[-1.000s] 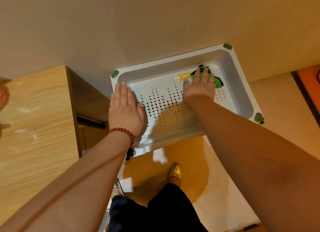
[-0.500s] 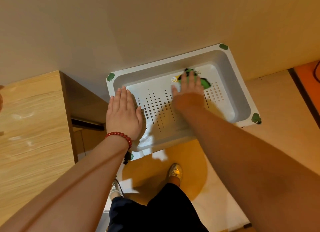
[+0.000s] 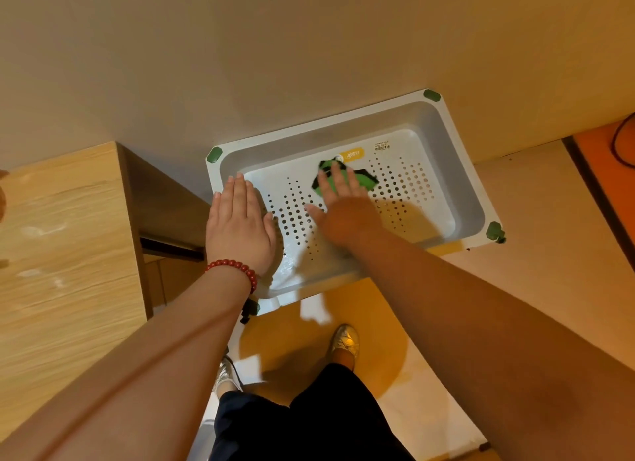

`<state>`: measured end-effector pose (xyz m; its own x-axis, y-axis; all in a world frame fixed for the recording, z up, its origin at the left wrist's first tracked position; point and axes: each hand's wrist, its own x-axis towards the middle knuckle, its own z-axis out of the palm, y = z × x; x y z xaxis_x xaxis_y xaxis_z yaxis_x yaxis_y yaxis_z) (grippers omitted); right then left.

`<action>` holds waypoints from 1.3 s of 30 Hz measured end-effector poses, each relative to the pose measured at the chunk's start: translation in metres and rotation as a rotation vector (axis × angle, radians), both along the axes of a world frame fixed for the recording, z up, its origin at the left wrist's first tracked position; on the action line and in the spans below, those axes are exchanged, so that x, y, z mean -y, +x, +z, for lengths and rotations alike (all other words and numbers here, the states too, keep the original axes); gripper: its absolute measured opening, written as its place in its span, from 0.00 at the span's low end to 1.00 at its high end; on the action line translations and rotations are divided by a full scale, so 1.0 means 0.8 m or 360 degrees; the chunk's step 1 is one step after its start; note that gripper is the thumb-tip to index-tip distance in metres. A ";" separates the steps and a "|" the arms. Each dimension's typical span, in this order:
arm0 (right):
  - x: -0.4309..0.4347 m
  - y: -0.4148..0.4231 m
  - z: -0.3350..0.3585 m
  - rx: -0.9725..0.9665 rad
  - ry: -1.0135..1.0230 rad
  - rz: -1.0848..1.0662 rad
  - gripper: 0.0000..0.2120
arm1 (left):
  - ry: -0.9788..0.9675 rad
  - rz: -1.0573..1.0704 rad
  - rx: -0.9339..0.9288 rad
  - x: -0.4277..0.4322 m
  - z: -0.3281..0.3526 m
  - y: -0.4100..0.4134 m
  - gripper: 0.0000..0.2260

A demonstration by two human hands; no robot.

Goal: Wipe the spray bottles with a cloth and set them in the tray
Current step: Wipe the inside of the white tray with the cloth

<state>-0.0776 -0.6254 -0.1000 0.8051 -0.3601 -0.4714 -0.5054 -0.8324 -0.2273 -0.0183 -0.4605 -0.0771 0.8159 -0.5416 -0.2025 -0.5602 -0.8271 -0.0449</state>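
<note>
Plainly, the head view looks down on a white perforated tray (image 3: 343, 134) that lies on a beige surface. Its near edge seems to jut out over the floor, above the person's shoes (image 3: 345, 340).

The left hand (image 3: 240, 230) lies flat on the tray's left end, fingers straight and together, grasping nothing; a red bead bracelet (image 3: 233, 266) circles its wrist. The right hand (image 3: 343, 213) is also spread flat inside the tray. Its straight fingers press a green and black cloth (image 3: 365, 181) against the tray floor toward the far side, just near of a yellow sticker (image 3: 354, 154). Neither hand curls round anything.

No spray bottles show anywhere in view, so the task's bottles are still to be fetched. A wooden cabinet (image 3: 62, 237) stands to the left.

The step in hand looks like wiping out the tray before any bottle goes in. To do it well:
- The left palm should bear down firmly, since a tray hanging past an edge could tip or slide under the wiping strokes.
- The right hand should keep the cloth spread under the whole palm, not bunched.
- Overlapping passes should run from the far wall to the near one, reaching into the corners where dirt collects.
- Pressure over the holes should be light, to avoid snagging the cloth.
</note>
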 end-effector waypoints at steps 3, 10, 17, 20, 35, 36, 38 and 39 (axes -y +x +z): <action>0.004 -0.007 -0.003 0.0008 -0.0047 -0.0102 0.34 | 0.0098 -0.0035 -0.0002 -0.002 0.004 0.000 0.27; 0.006 -0.023 0.006 -0.0092 -0.0145 -0.0623 0.36 | 0.0245 -0.0031 0.0000 -0.014 0.012 0.002 0.27; -0.026 -0.030 0.006 0.0080 0.0025 0.0236 0.26 | 0.0196 -0.0007 -0.0028 -0.036 0.018 0.002 0.27; -0.021 -0.032 0.002 0.0112 -0.0160 0.0260 0.24 | 0.0099 -0.0035 -0.0065 -0.036 0.025 -0.001 0.28; -0.041 -0.015 -0.018 0.0161 -0.0315 0.0152 0.26 | -0.0496 -0.0006 0.0243 -0.074 0.084 0.003 0.24; -0.042 -0.012 -0.019 0.0169 -0.0317 0.0199 0.26 | -0.0469 0.0019 0.0236 -0.077 0.084 0.008 0.24; -0.048 -0.007 -0.016 0.0233 -0.0323 0.0297 0.29 | -0.0380 0.0073 0.0220 -0.084 0.081 0.016 0.24; -0.051 -0.006 -0.017 0.0323 -0.0344 0.0338 0.30 | -0.0333 0.0113 0.0208 -0.086 0.079 0.019 0.24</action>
